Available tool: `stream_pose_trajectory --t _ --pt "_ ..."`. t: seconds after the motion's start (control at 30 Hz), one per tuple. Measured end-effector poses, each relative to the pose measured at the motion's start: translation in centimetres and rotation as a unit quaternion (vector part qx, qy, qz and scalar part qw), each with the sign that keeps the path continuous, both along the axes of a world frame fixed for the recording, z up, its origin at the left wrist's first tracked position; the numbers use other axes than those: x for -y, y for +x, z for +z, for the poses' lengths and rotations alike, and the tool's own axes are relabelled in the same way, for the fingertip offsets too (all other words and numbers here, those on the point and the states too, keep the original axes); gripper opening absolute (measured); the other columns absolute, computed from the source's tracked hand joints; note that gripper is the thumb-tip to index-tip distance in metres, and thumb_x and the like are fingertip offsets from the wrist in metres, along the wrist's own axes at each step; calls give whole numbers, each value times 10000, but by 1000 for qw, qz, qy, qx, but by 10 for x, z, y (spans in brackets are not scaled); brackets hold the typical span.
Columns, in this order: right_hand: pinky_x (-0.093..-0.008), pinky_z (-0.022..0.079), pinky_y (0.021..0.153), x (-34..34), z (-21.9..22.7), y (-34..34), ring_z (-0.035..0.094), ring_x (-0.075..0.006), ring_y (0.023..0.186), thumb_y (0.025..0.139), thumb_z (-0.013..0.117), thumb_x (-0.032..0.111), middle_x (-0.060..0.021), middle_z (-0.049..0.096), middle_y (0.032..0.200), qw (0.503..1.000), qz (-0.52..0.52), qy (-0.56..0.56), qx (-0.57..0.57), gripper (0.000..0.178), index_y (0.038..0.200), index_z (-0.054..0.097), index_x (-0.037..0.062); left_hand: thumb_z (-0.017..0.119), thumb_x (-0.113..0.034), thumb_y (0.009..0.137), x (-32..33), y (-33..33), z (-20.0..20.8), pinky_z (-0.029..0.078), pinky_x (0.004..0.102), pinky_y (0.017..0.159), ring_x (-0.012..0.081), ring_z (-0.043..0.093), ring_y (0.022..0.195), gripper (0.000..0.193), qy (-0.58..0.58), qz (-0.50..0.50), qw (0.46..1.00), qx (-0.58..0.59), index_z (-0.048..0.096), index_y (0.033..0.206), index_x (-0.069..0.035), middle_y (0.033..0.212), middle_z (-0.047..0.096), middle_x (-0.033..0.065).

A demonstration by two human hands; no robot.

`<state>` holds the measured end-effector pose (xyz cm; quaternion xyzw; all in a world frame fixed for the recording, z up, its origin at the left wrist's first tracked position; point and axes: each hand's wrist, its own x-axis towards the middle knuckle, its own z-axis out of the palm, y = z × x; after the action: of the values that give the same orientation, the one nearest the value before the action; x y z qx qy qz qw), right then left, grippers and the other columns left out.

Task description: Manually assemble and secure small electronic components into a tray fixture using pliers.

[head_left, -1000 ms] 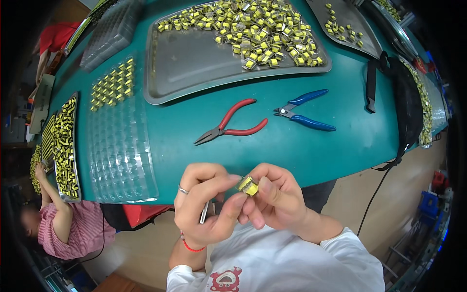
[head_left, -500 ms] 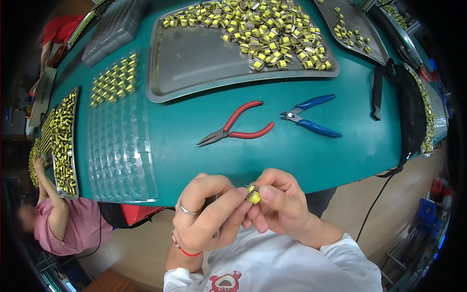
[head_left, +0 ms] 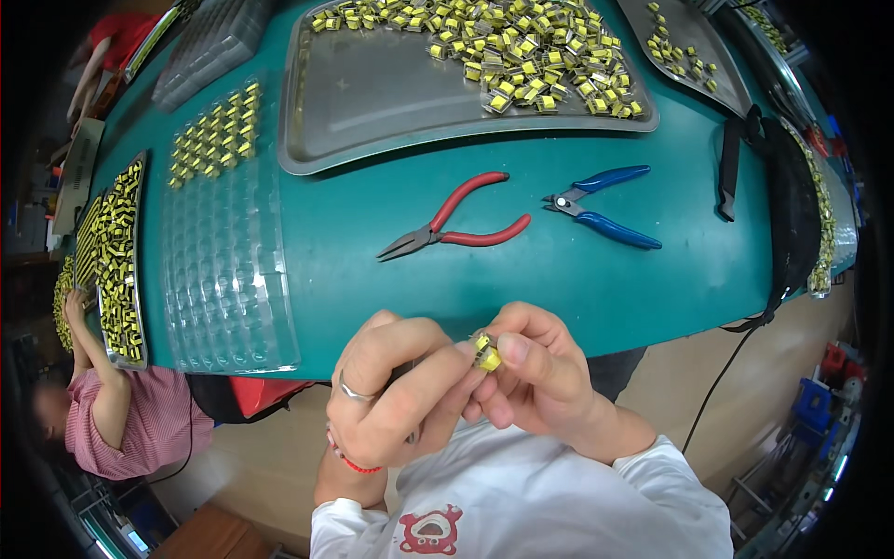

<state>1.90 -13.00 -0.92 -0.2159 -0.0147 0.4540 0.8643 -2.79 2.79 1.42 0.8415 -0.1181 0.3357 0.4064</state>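
Note:
In front of my chest, at the table's near edge, both hands pinch one small yellow-wrapped transformer (head_left: 487, 354). My left hand (head_left: 396, 391) grips it from the left with its fingertips, the other fingers curled. From the right, my right hand (head_left: 549, 373) is closed on it between thumb and fingers. Part of the transformer is hidden by the fingertips. Beyond the hands lie red-handled needle-nose pliers (head_left: 431, 232) and, farther right, blue-handled side cutters (head_left: 562, 202), both with handles spread.
A large metal tray (head_left: 372, 107) holds heaped transformers at the back. At left is a clear blister tray (head_left: 223, 289), its far rows filled with yellow parts. A second metal tray (head_left: 643, 23) stands back right. A black bag (head_left: 796, 214) hangs over the right edge. Another person (head_left: 140, 419) works at far left.
The view has shifted a little, so the table's things sit slightly higher. Both hands keep their pinch on the transformer, which seems slightly turned.

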Motion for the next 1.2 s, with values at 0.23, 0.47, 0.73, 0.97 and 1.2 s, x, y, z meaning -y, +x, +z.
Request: stream_pose_trajectory --t 0.23,0.47,0.73,0.97,1.2 --pt "-373 564 626 0 -5 1 544 -131 532 1007 454 165 -161 616 840 999 2 33 15 179 1045 535 10 748 -72 785 2 -1 0 409 273 500 152 498 577 184 -2 6 1000 -8 627 906 -3 842 542 116" --pt "-325 538 611 -4 1 -2 569 -144 565 1001 497 144 -112 644 787 999 -24 21 -32 144 985 567 20 748 -41 766 -1 2 -1 365 262 488 139 465 561 178 21 0 1000 11 629 892 1 838 535 109" --pt "-355 537 610 -3 -6 -2 530 -112 537 1011 461 205 -143 620 843 1000 -16 18 14 196 1026 536 24 791 31 647 -3 0 -2 356 273 490 135 513 573 336 30 -4 999 14 657 945 -46 933 551 60" --pt "-350 535 612 -5 -4 -2 517 -106 536 1006 470 191 -138 621 840 1000 -15 20 6 178 1015 538 27 760 -97 792 0 0 -2 370 262 488 145 472 584 191 25 17 999 16 641 917 -14 867 520 104" --pt "-337 531 614 -7 -2 -1 499 -98 551 998 481 174 -144 621 882 1000 -21 18 4 153 999 537 31 752 -89 799 -3 -2 -3 395 257 502 150 503 612 180 35 10 999 11 651 932 -21 886 527 110"
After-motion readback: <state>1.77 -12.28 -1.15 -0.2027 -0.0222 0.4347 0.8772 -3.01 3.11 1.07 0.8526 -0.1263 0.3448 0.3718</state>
